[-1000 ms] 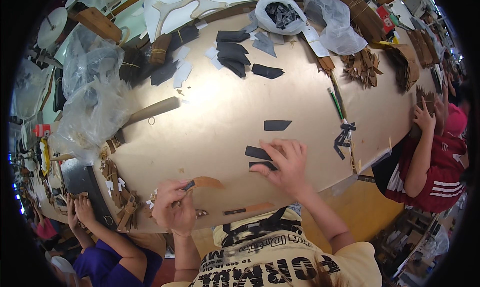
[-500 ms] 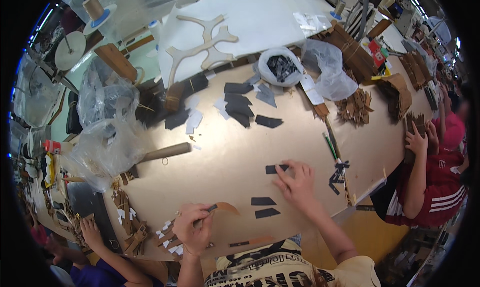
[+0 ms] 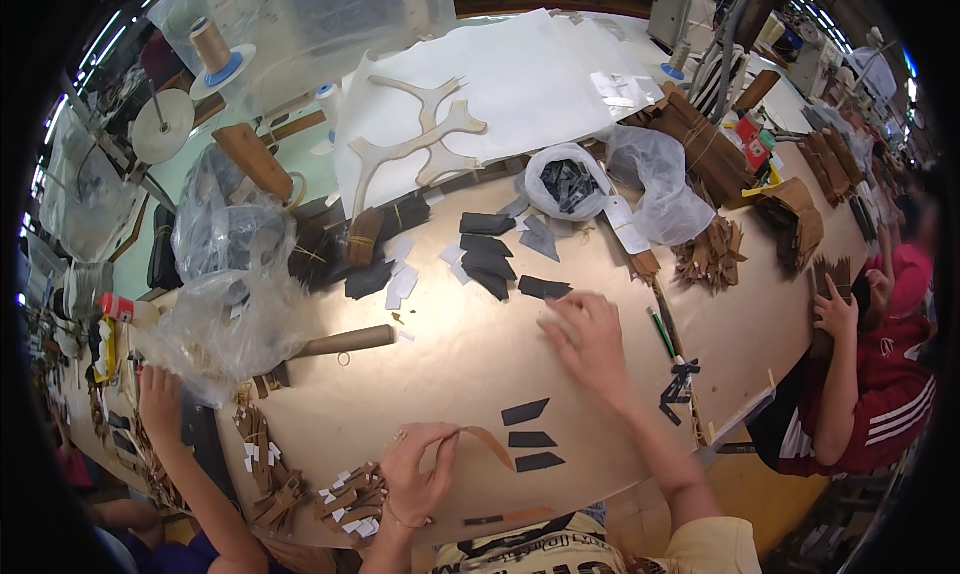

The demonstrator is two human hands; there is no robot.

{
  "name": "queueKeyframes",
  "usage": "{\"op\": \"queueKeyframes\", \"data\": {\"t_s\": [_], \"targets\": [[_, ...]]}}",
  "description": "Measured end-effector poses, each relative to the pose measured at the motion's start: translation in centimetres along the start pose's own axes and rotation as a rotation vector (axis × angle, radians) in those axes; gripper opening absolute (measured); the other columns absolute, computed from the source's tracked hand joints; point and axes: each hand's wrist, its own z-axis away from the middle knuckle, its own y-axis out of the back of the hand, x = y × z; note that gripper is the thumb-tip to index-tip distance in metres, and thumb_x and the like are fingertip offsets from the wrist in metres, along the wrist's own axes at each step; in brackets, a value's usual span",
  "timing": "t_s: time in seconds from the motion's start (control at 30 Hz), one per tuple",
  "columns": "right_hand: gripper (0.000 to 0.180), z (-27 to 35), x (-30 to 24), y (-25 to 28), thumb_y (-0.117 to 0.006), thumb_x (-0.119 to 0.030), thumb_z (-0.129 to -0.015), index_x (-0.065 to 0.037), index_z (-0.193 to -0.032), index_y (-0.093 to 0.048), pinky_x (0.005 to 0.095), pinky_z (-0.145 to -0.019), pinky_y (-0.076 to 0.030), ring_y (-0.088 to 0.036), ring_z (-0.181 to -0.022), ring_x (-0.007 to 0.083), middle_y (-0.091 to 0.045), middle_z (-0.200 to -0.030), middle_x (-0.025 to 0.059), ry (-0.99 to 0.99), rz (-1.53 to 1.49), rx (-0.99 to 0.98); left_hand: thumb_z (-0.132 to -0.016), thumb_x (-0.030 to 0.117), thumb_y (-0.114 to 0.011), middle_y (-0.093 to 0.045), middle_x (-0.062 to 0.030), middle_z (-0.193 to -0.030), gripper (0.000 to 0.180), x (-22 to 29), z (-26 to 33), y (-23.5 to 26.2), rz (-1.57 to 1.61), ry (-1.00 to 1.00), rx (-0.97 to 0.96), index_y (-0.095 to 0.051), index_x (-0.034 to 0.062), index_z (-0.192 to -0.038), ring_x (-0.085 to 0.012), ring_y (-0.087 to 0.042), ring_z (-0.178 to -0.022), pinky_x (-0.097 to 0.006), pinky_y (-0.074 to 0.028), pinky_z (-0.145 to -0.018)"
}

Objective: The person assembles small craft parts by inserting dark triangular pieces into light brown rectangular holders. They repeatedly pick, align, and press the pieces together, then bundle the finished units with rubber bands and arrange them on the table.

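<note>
My left hand (image 3: 420,471) is closed in a pinch on one end of a brown strip (image 3: 488,445), which curves out to the right over the table. Beside the strip's free end, three slant-cut dark pieces (image 3: 533,439) lie in a column. Farther out, my right hand (image 3: 592,346) hovers with its thumb and fingers apart, a little blurred. Its fingertips are close to another dark piece (image 3: 545,288); whether they touch it I cannot tell. Several similar dark pieces (image 3: 488,266) lie beyond. A second strip, part dark and part brown (image 3: 510,516), lies at the near edge.
Bundled brown strips with white tags (image 3: 355,499) lie near left. A rod-like tool (image 3: 350,341) and plastic bags (image 3: 235,264) are farther left. Beyond stands a bag of black scraps (image 3: 566,186); brown bundles (image 3: 710,259) and a green pen (image 3: 662,334) are right. Co-workers sit either side.
My right hand has left the dark piece it was touching, now closer to the other two, and moved outward to a farther piece. My left hand still pinches the brown strip. The view has shifted slightly.
</note>
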Motion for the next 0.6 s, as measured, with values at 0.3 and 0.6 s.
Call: {"op": "queueKeyframes", "data": {"t_s": [0.3, 0.6], "targets": [[0.014, -4.0, 2.9, -2.9, -0.069, -0.010, -0.089, 0.002, -0.096, -0.071, 0.0345, -0.067, -0.050, -0.062, -0.072, 0.0246, -0.061, -0.088, 0.0117, -0.068, -0.205, -0.097, -0.087, 0.003, -0.063, -0.068, -0.0092, -0.084, 0.028, -0.5, -4.7, -1.0, -0.184, -0.156, -0.410, -0.065, 0.0063, -0.114, -0.0277, -0.064, -0.073, -0.039, -0.050, -0.066], [0.011, -2.9, 2.9, -2.0, -0.062, -0.007, -0.095, 0.003, -0.099, -0.064, 0.0302, -0.065, -0.048, -0.062, -0.071, 0.0172, -0.064, -0.081, 0.0124, -0.172, -0.355, -0.032, -0.080, 0.018, -0.060, -0.066, -0.0152, -0.073, 0.046, -3.0, -11.7, -8.3, -0.215, 0.043, -0.749, -0.064, 0.0079, -0.124, -0.0330, -0.064, -0.069, -0.043, -0.051, -0.066]]}}
